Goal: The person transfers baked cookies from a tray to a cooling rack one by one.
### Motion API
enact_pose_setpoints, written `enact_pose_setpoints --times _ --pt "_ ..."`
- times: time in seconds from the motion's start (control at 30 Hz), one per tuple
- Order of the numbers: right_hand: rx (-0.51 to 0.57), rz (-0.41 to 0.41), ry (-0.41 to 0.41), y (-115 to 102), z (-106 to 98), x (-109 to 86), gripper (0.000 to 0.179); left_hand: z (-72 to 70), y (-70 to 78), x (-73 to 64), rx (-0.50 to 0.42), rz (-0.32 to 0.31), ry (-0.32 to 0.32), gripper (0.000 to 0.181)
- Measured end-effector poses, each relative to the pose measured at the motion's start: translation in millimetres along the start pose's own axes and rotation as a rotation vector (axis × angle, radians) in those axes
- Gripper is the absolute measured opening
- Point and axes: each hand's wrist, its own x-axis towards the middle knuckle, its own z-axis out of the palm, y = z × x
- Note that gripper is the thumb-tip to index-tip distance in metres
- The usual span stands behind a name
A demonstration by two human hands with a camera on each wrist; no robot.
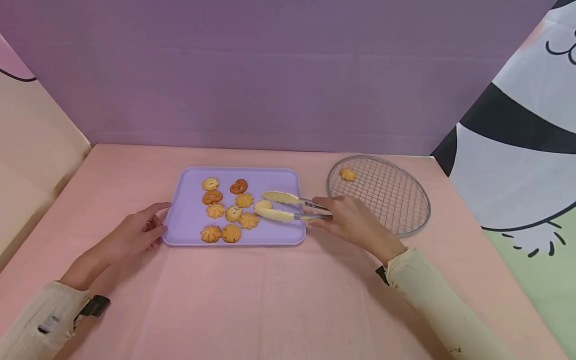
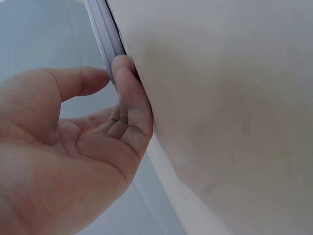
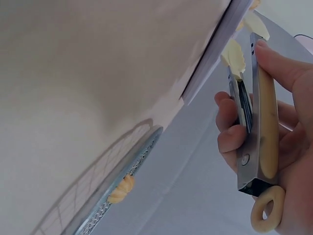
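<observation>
My right hand (image 1: 355, 222) grips a pair of tongs (image 3: 257, 112) with metal arms and cream tips, its fingers and thumb on the two arms. The tongs' tips are spread on either side of a plain round cookie (image 1: 263, 205) on the lilac tray (image 1: 281, 235); whether they touch it I cannot tell. My left hand (image 1: 135, 231) pinches the tray's left edge between thumb and forefinger, as the left wrist view shows. Several other cookies lie on the tray, among them a pretzel-shaped one (image 1: 239, 186), a flower-shaped one (image 1: 216, 210) and a round dotted one (image 1: 231, 233).
Right of the tray lies a round wire rack (image 1: 396, 192) with one flower-shaped cookie (image 1: 348, 174) near its far left rim. A pink cloth (image 1: 252, 300) covers the table. Behind rises a purple backdrop (image 1: 270, 90), and a printed panel (image 1: 517, 150) stands at the right.
</observation>
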Motion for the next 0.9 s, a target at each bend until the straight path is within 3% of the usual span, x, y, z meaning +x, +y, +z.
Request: enact_pose_setpoints --times 0.3,0.9 --pt "-0.060 -0.017 0.030 -5.1 1.5 -3.3 0.050 0.1 -1.6 -0.2 -0.004 0.002 -0.001 0.051" --pt "-0.083 -0.062 0.129 -0.3 1.8 -12.0 0.050 -0.1 -0.4 -1.9 -0.022 -0.003 -0.014 0.053"
